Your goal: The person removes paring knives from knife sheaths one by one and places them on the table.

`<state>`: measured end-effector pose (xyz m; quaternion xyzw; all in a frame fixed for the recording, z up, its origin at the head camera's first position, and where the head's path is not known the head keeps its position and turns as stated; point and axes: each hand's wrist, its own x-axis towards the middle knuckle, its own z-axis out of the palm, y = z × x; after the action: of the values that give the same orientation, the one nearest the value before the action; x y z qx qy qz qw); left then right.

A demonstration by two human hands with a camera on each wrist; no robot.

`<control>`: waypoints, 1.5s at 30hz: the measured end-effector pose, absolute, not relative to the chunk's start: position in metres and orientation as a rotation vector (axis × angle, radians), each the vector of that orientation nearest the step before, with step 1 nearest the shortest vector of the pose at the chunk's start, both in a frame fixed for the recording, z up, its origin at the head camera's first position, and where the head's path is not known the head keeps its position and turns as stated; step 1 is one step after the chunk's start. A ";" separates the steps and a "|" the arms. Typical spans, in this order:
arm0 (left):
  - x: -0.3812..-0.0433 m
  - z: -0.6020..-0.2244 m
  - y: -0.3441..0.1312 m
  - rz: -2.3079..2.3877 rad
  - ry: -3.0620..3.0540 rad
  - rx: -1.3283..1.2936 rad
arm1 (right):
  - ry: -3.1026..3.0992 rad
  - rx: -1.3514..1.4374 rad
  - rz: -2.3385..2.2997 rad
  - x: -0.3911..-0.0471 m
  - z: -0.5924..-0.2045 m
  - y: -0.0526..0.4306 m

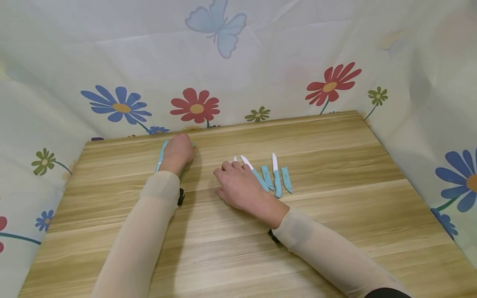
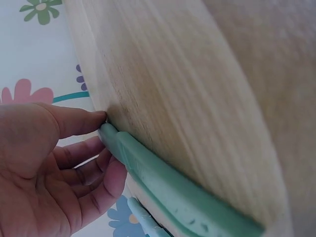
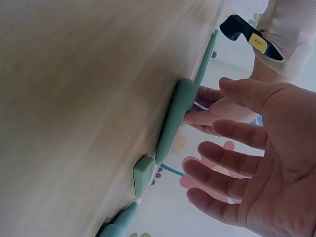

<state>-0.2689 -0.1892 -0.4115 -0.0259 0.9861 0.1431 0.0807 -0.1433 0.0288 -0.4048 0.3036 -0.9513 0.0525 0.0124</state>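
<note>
At the back left, my left hand [image 1: 179, 151] is at the table surface beside a turquoise knife piece [image 1: 162, 154]. In the left wrist view, its thumb and fingers pinch the narrow end of a green knife sheath [image 2: 182, 192] with small holes. My right hand [image 1: 238, 184] hovers low near the table's middle, fingers spread and holding nothing. Just past it lies a small knife [image 1: 255, 174] with a white blade and turquoise handle, partly covered by the hand. Another blade tip [image 1: 234, 158] shows behind the fingers; the rest of that knife is hidden.
Right of my right hand lie a turquoise sheath [image 1: 267, 178], a third white-bladed knife [image 1: 277, 178] and another sheath [image 1: 286, 180]. The wood-grain table [image 1: 335, 198] meets a flower-printed sheet [image 1: 283, 49] at its back and side edges.
</note>
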 end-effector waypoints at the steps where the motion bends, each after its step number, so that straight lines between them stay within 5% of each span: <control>1: -0.268 -0.411 -0.189 0.432 2.946 -0.081 | -2.965 0.947 0.164 -0.143 -0.405 0.029; 45: -0.261 -0.411 -0.180 0.561 2.821 -0.318 | -3.135 0.908 0.109 -0.160 -0.417 -0.012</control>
<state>-0.2613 -0.1802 -0.4107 -0.1089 0.9673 0.1925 0.1238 -0.1600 -0.0117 -0.4174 0.2774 -0.9582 0.0332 -0.0618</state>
